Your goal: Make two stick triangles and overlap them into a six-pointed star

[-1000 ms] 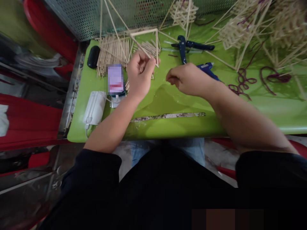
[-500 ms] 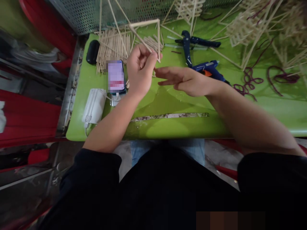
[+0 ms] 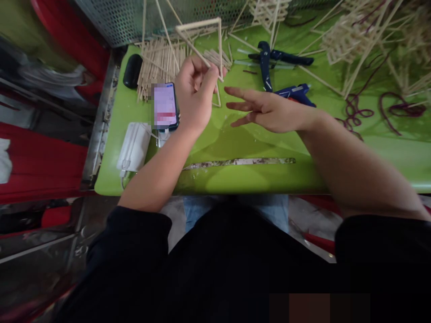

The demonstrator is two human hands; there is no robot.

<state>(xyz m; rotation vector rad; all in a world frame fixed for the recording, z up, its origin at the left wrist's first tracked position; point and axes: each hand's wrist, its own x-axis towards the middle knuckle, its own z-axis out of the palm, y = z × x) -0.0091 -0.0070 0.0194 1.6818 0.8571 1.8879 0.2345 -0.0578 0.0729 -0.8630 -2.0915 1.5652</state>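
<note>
My left hand [image 3: 197,92] grips a frame of thin wooden sticks [image 3: 198,24] between thumb and fingers, holding it above the green table [image 3: 235,143]. The frame's sticks meet at angled corners, and its lower part is partly hidden by the hand. Just to the right, my right hand [image 3: 261,107] hangs with its fingers spread and nothing in them, apart from the frame. Behind the right hand lies a blue glue gun [image 3: 296,93], partly covered by it. Farther back rests a dark blue cutter [image 3: 265,63].
A pile of loose sticks [image 3: 160,58] lies at the back left, near a phone [image 3: 165,105], a white power bank [image 3: 134,146] and a black case [image 3: 132,71]. Stick lattices [image 3: 350,36] and dark red cord [image 3: 400,110] occupy the right. A patterned strip [image 3: 242,162] lies near the front edge.
My right hand has drawn back to the right from the frame, and its fingers have spread. My left hand still holds the frame, slightly higher in view.
</note>
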